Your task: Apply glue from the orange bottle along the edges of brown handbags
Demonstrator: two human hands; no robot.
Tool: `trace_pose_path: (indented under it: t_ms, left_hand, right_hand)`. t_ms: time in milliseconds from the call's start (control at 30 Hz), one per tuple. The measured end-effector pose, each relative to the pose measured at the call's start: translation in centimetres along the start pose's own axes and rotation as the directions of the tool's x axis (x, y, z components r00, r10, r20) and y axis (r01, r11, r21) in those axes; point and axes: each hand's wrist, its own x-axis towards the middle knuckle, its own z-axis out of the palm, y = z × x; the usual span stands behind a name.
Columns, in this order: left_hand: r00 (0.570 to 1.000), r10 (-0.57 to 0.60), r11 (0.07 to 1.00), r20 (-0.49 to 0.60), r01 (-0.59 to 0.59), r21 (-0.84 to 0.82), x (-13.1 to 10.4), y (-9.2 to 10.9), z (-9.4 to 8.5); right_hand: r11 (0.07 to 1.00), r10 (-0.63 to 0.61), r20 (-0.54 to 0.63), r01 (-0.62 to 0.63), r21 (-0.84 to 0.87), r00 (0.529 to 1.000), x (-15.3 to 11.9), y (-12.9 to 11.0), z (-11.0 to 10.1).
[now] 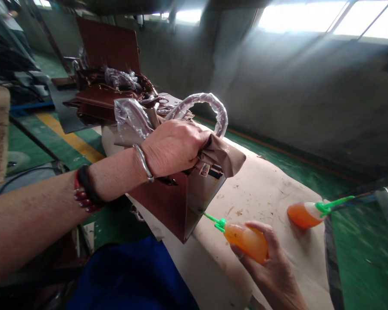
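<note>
My left hand [177, 144] is closed on the lining bunched at the top of a brown leather handbag [168, 206]. The bag tilts on the paper-covered table, and its handle [221, 114] is wrapped in clear plastic. Between the thumb and fingers of my right hand [271, 262] lies a squeeze bottle [245, 241] of orange liquid with a green nozzle. Its nozzle tip points at the lower side edge of the bag; whether it touches I cannot tell. The tan lining [229, 157] sticks out past my left fingers.
A second orange squeeze bottle [305, 214] lies on the brown paper [255, 181] at the right. Several brown bags [100, 101] are piled at the table's far end. Behind stands a grey wall [261, 82], and the floor [368, 245] is green.
</note>
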Motion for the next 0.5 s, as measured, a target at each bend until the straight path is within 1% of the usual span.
trace_pose_path:
  t_ms: [100,200,300,500]
  left_hand:
    - [0.998,0.048,0.999,-0.035,-0.047,0.023,0.3,-0.1,0.1]
    - [0.992,0.094,0.994,-0.081,-0.088,0.07,0.2,-0.1,0.4]
    - [0.986,0.131,0.984,-0.106,-0.116,0.135,-0.1,0.0,0.9]
    - [0.964,0.199,0.963,-0.175,-0.16,0.216,-0.4,0.0,1.2]
  right_hand:
    - [1.0,-0.02,-0.035,0.019,-0.018,0.999,0.9,0.4,0.2]
    - [0.998,-0.038,0.006,0.038,-0.043,0.999,1.5,0.9,0.1]
    - [0.999,-0.026,0.043,0.027,-0.036,0.999,1.2,0.9,0.0]
    - [1.0,0.028,-0.016,-0.028,-0.002,0.999,0.4,0.3,0.3]
